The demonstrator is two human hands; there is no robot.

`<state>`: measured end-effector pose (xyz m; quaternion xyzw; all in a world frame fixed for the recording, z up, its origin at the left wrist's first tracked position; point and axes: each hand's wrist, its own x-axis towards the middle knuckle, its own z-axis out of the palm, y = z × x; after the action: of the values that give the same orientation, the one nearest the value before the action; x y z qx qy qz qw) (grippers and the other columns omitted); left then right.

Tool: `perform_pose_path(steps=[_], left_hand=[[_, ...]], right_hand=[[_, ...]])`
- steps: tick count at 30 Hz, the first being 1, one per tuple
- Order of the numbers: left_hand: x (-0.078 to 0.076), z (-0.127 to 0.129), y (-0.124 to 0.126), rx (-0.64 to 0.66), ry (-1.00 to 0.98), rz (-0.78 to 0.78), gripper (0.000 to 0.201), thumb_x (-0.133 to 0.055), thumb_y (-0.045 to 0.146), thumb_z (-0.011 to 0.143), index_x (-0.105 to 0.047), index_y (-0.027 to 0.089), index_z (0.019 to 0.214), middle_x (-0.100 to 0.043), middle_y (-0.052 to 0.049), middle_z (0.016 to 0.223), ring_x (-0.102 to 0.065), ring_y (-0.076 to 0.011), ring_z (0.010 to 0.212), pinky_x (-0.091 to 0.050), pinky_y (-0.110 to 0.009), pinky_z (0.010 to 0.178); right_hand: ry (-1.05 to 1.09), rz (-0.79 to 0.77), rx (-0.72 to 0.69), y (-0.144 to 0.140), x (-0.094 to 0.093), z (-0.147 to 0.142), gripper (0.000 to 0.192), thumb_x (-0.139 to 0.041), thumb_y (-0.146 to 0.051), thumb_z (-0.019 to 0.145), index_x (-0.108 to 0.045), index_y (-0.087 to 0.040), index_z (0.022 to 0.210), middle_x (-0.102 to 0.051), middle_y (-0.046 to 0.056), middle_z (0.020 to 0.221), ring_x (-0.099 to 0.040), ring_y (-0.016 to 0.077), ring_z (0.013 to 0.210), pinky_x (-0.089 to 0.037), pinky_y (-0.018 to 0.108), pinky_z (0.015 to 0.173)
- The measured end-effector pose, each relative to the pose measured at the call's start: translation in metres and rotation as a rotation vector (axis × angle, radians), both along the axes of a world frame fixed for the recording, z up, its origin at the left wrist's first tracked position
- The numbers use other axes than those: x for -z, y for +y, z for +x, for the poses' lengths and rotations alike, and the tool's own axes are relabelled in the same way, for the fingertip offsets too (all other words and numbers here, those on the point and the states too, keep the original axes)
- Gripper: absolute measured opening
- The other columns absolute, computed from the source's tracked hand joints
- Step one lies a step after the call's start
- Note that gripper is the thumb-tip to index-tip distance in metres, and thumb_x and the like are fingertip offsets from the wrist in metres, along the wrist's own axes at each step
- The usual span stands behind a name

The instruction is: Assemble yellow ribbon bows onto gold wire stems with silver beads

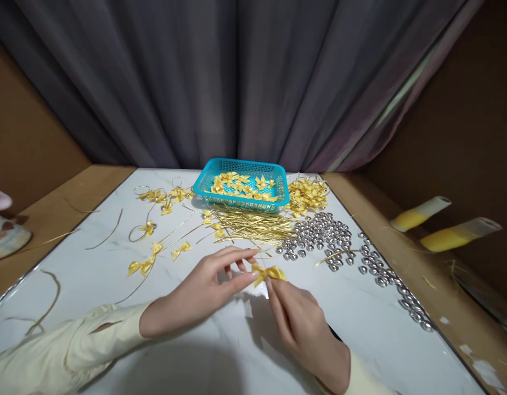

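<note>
A yellow ribbon bow [275, 271] is held between my two hands above the front of the white table. The thumb and fingertips of my left hand [220, 274] are at the bow's left end, with the index finger stretched over it. My right hand [298, 315] pinches the bow from below, its other fingers curled in. Just beyond lie a bundle of gold twist ties [253, 226] and a spread of silver heart-shaped pieces [323, 236]. Left of my hands, loose yellow bows [181, 250] rest among gold ties.
A turquoise basket [241, 203] of yellow bows stands at the back, with a bow pile [308, 196] to its right. Bows with rings [147, 229] lie at left. Two yellow-filled tubes [459, 235] are at right; a cup [6, 237] is at far left. A grey curtain [237, 82] hangs behind.
</note>
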<state>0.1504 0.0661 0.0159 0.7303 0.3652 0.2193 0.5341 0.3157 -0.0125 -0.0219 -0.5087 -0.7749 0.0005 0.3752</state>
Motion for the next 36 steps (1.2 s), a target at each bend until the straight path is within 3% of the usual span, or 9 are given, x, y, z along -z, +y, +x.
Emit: perform_pose_path(steps=[3, 7, 11, 21, 28, 36], left_hand=[[0.001, 0.001, 0.001, -0.039, 0.058, -0.160, 0.049, -0.058, 0.040, 0.081, -0.051, 0.021, 0.126, -0.058, -0.009, 0.122, -0.053, -0.0230, 0.110, -0.042, -0.033, 0.090], [0.001, 0.004, -0.002, 0.032, 0.000, -0.371, 0.047, -0.055, 0.042, 0.082, -0.055, 0.016, 0.122, -0.064, -0.010, 0.113, -0.054, -0.0227, 0.108, -0.042, -0.032, 0.089], [0.004, 0.005, -0.002, 0.091, -0.085, -0.362, 0.033, -0.051, 0.039, 0.086, -0.067, 0.016, 0.104, -0.069, -0.006, 0.101, -0.057, -0.0210, 0.099, -0.044, -0.031, 0.085], [0.017, 0.003, -0.002, 0.069, -0.074, -0.307, 0.030, -0.059, 0.035, 0.081, -0.068, 0.017, 0.104, -0.069, -0.005, 0.106, -0.060, -0.0219, 0.101, -0.045, -0.030, 0.088], [0.017, 0.003, -0.004, 0.073, -0.021, -0.136, 0.027, -0.055, 0.035, 0.084, -0.070, 0.018, 0.099, -0.070, -0.004, 0.101, -0.061, -0.0216, 0.096, -0.047, -0.029, 0.084], [0.024, 0.001, -0.008, 0.164, 0.086, 0.356, 0.029, -0.042, 0.027, 0.092, -0.068, 0.016, 0.098, -0.070, -0.009, 0.094, -0.060, -0.0204, 0.088, -0.042, -0.030, 0.081]], right_hand=[[-0.267, 0.135, 0.168, 0.004, 0.008, 0.005, 0.024, -0.037, -0.008, 0.090, -0.049, -0.017, 0.071, -0.044, 0.000, 0.055, -0.040, 0.0136, 0.048, -0.029, 0.028, 0.046], [-0.431, 0.179, 0.148, 0.006, 0.010, 0.007, 0.022, -0.035, -0.004, 0.088, -0.055, -0.007, 0.097, -0.051, 0.003, 0.061, -0.045, 0.0150, 0.054, -0.032, 0.028, 0.047], [-0.468, 0.170, 0.039, 0.005, 0.010, 0.004, 0.030, -0.029, -0.003, 0.088, -0.053, -0.001, 0.105, -0.053, 0.006, 0.063, -0.046, 0.0157, 0.054, -0.032, 0.029, 0.045], [-0.360, 0.087, -0.004, 0.004, 0.013, 0.002, 0.023, -0.034, -0.005, 0.089, -0.053, -0.014, 0.079, -0.050, 0.003, 0.062, -0.045, 0.0146, 0.054, -0.028, 0.028, 0.048], [-0.234, 0.069, 0.015, 0.004, 0.012, -0.002, 0.023, -0.034, -0.009, 0.091, -0.051, -0.015, 0.077, -0.051, 0.002, 0.061, -0.047, 0.0143, 0.054, -0.032, 0.027, 0.049], [-0.129, 0.003, 0.002, 0.003, 0.014, -0.006, 0.025, -0.032, -0.011, 0.092, -0.049, -0.016, 0.074, -0.052, 0.001, 0.060, -0.049, 0.0126, 0.052, -0.035, 0.024, 0.048]])
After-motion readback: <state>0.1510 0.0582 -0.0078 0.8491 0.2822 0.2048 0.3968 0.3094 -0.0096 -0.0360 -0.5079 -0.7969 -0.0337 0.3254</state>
